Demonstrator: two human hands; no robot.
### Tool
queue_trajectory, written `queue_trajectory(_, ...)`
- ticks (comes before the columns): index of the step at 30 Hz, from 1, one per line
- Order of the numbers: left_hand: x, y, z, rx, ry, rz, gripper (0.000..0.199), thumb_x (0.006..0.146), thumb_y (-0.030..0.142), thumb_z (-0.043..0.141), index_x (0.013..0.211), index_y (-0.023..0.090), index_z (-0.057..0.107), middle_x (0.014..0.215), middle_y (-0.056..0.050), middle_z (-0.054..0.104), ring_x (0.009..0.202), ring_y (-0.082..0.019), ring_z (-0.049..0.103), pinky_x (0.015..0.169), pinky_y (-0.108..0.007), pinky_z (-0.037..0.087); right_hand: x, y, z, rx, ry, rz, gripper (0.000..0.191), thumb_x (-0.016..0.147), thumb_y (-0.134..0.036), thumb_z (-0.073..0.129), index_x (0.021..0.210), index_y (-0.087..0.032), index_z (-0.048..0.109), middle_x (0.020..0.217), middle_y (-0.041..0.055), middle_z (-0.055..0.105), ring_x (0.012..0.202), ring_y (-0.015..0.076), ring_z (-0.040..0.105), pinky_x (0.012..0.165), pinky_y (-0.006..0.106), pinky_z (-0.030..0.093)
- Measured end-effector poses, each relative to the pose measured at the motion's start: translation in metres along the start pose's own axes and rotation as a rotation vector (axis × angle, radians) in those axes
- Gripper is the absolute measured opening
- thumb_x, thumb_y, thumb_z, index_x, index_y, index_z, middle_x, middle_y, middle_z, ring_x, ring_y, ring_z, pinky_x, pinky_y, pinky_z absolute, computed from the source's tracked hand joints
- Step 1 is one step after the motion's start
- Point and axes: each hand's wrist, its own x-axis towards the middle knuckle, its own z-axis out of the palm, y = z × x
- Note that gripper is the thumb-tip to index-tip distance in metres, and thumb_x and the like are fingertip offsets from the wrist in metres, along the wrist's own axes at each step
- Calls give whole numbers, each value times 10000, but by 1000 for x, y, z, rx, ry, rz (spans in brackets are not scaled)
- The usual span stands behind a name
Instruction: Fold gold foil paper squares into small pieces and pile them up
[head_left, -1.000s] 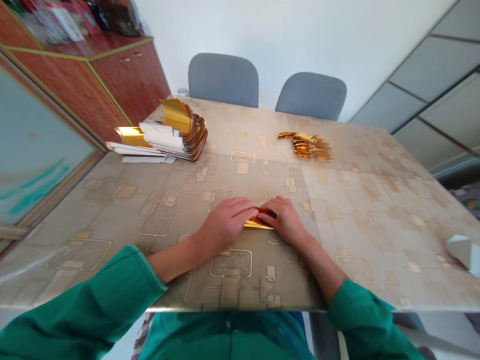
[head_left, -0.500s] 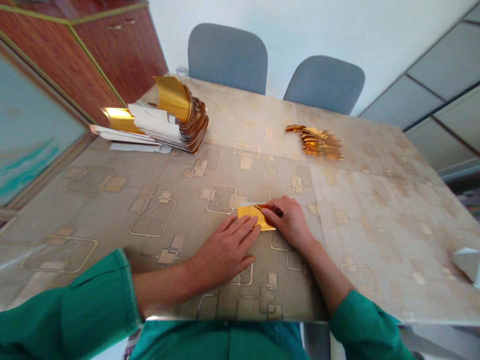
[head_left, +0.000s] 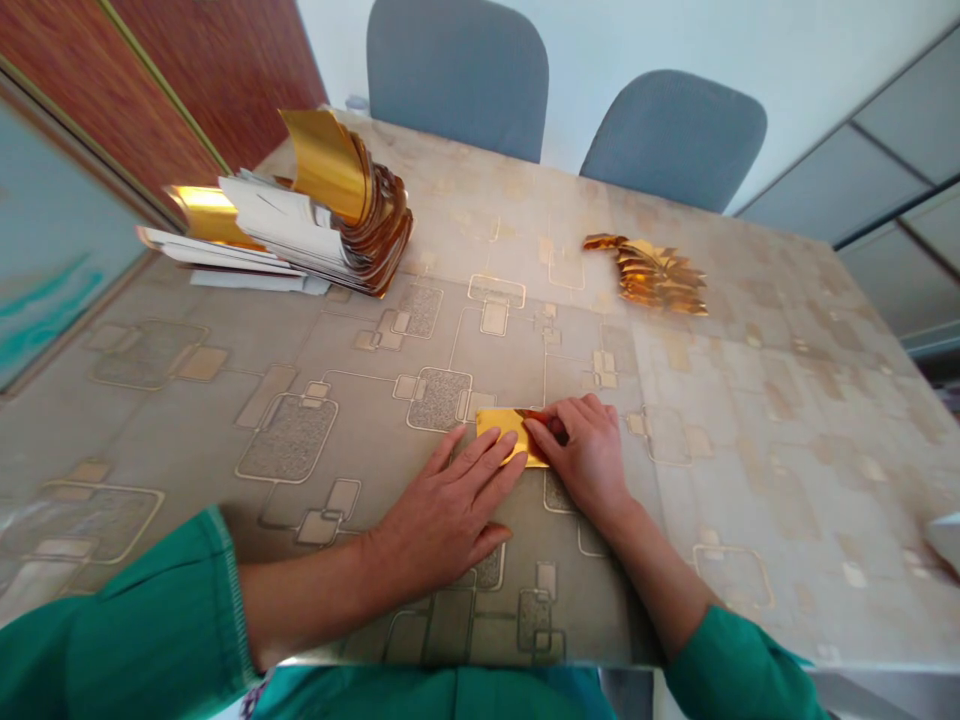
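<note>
One small rectangular gold-foil paper [head_left: 495,420] flat on patterned beige surface [head_left: 720,410]; left hand [head_left: 446,510] spread over it, right hand [head_left: 591,450] pinching its right end (contact partly hidden). Beyond: fanned gold-foil pieces [head_left: 661,278], then stacked white-backed gold sheets [head_left: 292,225].

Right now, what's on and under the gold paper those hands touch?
Fingers of the left hand rest on the gold paper; the right hand holds its right end. Patterned tablecloth surrounds it; anything underneath is hidden.
</note>
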Motion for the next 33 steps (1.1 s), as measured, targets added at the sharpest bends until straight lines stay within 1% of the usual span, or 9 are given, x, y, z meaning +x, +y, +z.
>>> queue_trajectory(3,0,0,0,-22,-13,-11,667,941,500,569,1486,169,373,1588,-140,323,1466,-307,294,1214,-499,78,0,0,0,-15,-3,3,248,940,-362,615,744,-211,614,683,9,635,734,200,523,703,336,273)
queue_trajectory(5,0,0,1,-28,-16,-12,678,936,502,576,1487,166,372,1593,-146,311,1473,-310,280,1213,-504,86,0,0,1,-21,-8,2,253,942,-352,610,733,-209,602,687,11,634,738,199,519,704,337,271)
queue_trajectory(12,0,0,2,-34,-9,-11,668,903,519,619,1444,172,438,1578,-154,339,1460,-325,301,1198,-512,124,0,0,1,17,-13,29,224,919,-324,631,726,-216,593,673,-6,618,720,189,512,704,333,271)
queue_trajectory(17,2,-1,2,-22,-13,-8,651,889,535,630,1411,176,480,1549,-168,386,1437,-341,343,1180,-536,162,0,-1,1,25,-10,70,156,929,-308,593,798,-223,589,638,-17,596,706,194,520,703,330,277)
queue_trajectory(24,4,-2,-2,8,-30,8,635,882,532,640,1395,185,500,1532,-176,410,1411,-342,384,1165,-555,175,1,2,6,50,0,100,65,929,-274,573,931,-210,582,625,-30,581,708,198,535,701,326,293)
queue_trajectory(27,5,-4,-4,21,-49,14,622,896,535,620,1398,189,501,1527,-174,418,1401,-335,399,1169,-556,171,2,2,0,55,25,44,106,947,-272,570,870,-212,611,673,-13,623,724,190,526,715,330,299)
queue_trajectory(30,7,-5,-5,25,-50,22,619,906,527,608,1411,190,488,1522,-172,426,1400,-331,402,1172,-562,169,-1,-7,-12,50,85,-77,180,976,-299,551,851,-216,652,753,6,674,770,185,525,767,347,303)
queue_trajectory(31,7,-5,-6,23,-45,23,618,908,523,607,1413,189,485,1518,-173,433,1397,-331,407,1170,-566,173,-4,-11,-16,52,69,-139,207,987,-312,536,855,-221,668,773,10,684,783,182,524,786,353,304)
queue_trajectory(33,8,-5,-7,17,-41,22,587,910,516,606,1386,186,509,1505,-172,450,1383,-331,424,1166,-574,185,-11,-19,-24,44,-5,-265,278,1006,-319,501,817,-229,685,784,12,691,807,175,526,820,361,304)
